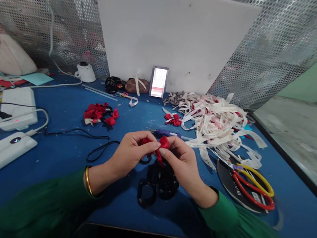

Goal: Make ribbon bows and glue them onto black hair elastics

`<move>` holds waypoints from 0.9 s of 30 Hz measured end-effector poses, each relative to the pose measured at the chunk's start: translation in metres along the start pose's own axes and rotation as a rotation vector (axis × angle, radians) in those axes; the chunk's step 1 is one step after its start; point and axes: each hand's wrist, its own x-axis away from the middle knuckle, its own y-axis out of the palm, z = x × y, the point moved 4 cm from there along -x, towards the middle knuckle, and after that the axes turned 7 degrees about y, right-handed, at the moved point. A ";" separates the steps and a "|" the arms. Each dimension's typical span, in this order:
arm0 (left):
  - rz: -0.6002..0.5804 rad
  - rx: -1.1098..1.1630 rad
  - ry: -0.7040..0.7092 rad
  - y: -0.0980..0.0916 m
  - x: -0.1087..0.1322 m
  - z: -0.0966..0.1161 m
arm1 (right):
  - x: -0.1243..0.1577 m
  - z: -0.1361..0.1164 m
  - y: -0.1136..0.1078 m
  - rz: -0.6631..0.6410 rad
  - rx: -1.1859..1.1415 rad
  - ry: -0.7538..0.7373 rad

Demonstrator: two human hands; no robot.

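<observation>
Between my hands, near the middle of the blue table, is a red ribbon bow. My left hand pinches its left side with thumb and fingers. On its right side, the thumb and fingers of my right hand close on the same bow. Several black bands lie just below the hands. A dark blue-handled tool rests just beyond my fingertips. Farther left is a pile of red bows, and a single red bow lies beyond my right hand.
White ribbon strips are heaped at the back right. Scissors with red and yellow handles lie on a black disc. At left are a white power bank, a white box and cables. A white board stands behind.
</observation>
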 end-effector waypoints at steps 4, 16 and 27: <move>-0.015 0.025 -0.028 0.002 0.000 -0.002 | 0.000 0.001 -0.002 0.039 -0.010 -0.012; 0.040 -0.006 0.009 -0.001 -0.001 0.000 | 0.000 0.001 -0.003 0.074 -0.018 0.007; 0.042 -0.013 0.002 0.000 -0.001 0.000 | 0.000 0.002 -0.002 0.069 0.008 0.049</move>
